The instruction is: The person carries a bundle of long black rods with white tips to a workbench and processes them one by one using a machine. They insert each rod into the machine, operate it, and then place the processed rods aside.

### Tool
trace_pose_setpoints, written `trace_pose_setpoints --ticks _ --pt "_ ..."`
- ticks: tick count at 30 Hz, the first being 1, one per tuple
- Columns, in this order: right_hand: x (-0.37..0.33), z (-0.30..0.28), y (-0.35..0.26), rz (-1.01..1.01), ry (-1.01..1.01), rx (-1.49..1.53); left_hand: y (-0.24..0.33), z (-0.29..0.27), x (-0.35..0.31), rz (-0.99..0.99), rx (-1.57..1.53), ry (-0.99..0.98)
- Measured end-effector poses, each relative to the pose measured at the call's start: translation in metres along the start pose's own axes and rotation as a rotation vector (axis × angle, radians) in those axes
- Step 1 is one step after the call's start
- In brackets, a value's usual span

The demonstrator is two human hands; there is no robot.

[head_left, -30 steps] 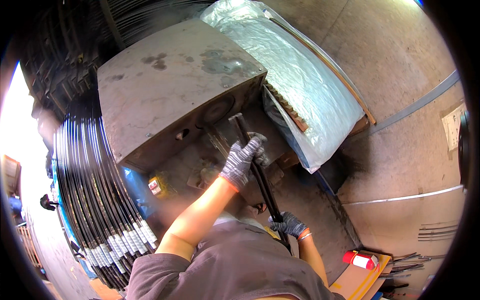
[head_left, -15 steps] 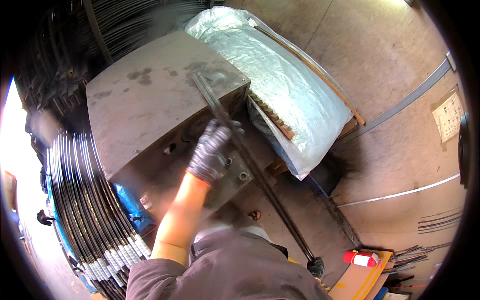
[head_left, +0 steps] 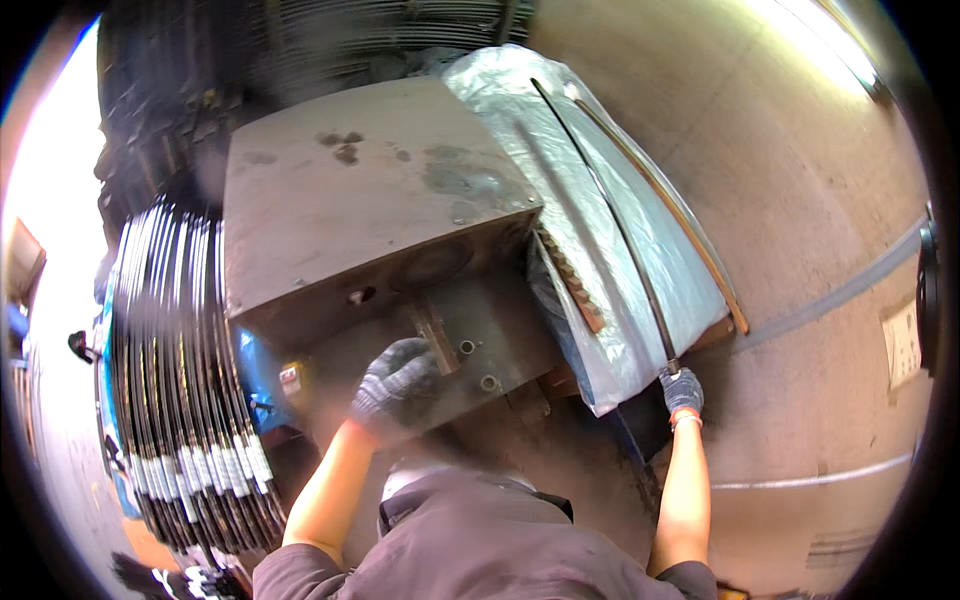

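Closed round the near end of a long dark bar (head_left: 641, 268), the right hand (head_left: 683, 390), in a grey knit glove, holds it by that end alone, the rest reaching away over a plastic-wrapped stack (head_left: 640, 330). A blurred dark streak alongside looks like the bar's shadow, so it is probably raised off the sheet, though contact cannot be ruled out. The left hand (head_left: 398, 378), gloved too and blurred, has curled fingers just beside a metal strip (head_left: 436, 340) on the machine bed (head_left: 530, 350); whether it grips anything cannot be told. As for progress, this one bar is off the bed and in the hand, not released; a wooden strip (head_left: 660, 190) lies on the wrapping beyond it. Behind the bed stands a big steel housing (head_left: 370, 190), and at the left hangs or lies a bundle of dark rods (head_left: 185, 380), whether worked or waiting is unclear. White bands (head_left: 205, 465) wrap those rods, with no legible writing. A small red, white and yellow box (head_left: 291, 378) and a paper sheet (head_left: 905, 340) on the right carry marks too small to read.
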State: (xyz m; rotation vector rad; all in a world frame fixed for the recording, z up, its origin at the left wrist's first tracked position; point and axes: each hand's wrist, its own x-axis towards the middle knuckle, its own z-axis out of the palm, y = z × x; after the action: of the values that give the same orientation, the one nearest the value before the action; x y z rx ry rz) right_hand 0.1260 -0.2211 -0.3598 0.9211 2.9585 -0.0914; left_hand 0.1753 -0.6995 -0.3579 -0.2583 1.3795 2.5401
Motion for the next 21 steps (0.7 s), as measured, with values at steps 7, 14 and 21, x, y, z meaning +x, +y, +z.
trace_pose_setpoints --ticks 7,14,21 --pt "0.056 0.009 -0.018 -0.092 0.059 -0.033 -0.048 -0.112 -0.074 0.246 0.103 0.549" --pt "0.036 0.031 -0.009 -0.098 0.325 -0.024 0.006 -0.142 -0.121 0.437 0.915 1.091" --pt "-0.009 0.032 0.007 -0.210 0.468 0.210 0.020 -0.217 -0.101 0.111 1.591 1.180"
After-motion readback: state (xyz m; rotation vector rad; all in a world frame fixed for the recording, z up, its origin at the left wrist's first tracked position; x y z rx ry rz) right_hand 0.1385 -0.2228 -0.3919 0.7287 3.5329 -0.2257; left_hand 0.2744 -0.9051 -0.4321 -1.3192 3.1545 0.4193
